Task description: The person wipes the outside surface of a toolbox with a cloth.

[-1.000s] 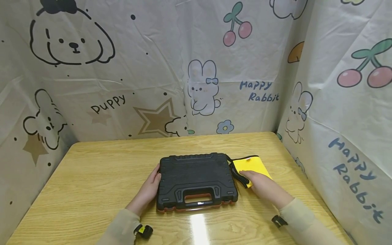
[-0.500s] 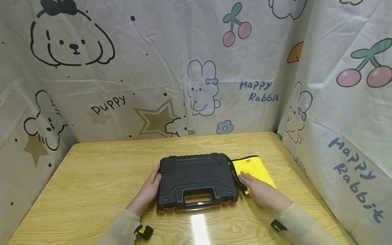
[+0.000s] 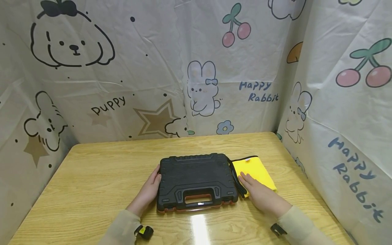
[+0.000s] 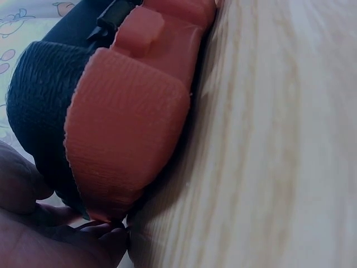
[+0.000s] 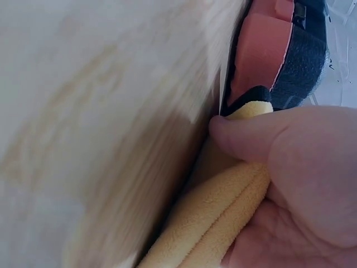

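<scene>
A closed black case [image 3: 196, 173] with an orange underside lies on the table, its handle toward me. My left hand [image 3: 150, 189] rests against the case's left side; in the left wrist view its fingertips [image 4: 111, 240] are low beside the orange shell [image 4: 128, 117]. Right of the case is a folded yellow cloth [image 3: 260, 175] with black edging, touching or very near the case. My right hand [image 3: 264, 197] lies on the cloth's near part with straight fingers. In the right wrist view its thumb [image 5: 245, 137] touches the cloth's folded near edge [image 5: 217, 218].
Everything lies on a light wooden table [image 3: 101, 177]. A patterned white curtain [image 3: 147, 78] encloses its back and sides. A bright light reflection shows on the wood in front of the case.
My right hand has shifted slightly toward me, and the cloth's near corner has come down with it, so the cloth lies flatter and wider. Left hand and case have stayed in place.
</scene>
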`<state>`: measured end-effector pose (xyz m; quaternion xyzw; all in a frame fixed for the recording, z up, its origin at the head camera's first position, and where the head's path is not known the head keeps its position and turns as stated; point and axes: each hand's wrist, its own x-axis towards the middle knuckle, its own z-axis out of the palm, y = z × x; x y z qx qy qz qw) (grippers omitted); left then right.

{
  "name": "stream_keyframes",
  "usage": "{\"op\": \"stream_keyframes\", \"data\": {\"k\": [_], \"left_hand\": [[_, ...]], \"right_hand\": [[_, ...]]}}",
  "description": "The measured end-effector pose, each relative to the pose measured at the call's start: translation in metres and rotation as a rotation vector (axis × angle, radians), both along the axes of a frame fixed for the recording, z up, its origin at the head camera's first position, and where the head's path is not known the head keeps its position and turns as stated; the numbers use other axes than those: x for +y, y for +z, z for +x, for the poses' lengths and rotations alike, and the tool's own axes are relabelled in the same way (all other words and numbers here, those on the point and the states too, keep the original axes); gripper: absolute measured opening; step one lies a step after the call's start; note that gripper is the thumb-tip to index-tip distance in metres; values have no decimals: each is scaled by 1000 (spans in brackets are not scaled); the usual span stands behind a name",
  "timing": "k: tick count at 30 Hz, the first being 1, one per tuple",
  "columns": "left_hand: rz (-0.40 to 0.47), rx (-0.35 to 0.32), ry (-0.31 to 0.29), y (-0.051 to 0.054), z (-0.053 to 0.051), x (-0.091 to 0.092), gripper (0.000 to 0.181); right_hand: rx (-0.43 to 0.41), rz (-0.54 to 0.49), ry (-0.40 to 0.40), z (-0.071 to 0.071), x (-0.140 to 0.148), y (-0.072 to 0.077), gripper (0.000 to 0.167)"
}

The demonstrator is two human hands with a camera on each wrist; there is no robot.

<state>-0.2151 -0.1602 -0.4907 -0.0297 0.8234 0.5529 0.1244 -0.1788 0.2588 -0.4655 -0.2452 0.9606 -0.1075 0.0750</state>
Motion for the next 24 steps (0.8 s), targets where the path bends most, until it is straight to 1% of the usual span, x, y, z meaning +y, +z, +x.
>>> {"op": "stream_keyframes", "data": {"k": [4,14,24], "left_hand": [[0,1,-1,0,0,0,58],[3,0,-2,0,-1,0,58],[-6,-2,-1,1,-2,-1,58]], "right_hand": [[17,-5,6,2,0,-1,64],[-11,-26,-18,1,-1,-5,68],[3,-42,15,1,0,-9,69]]}}
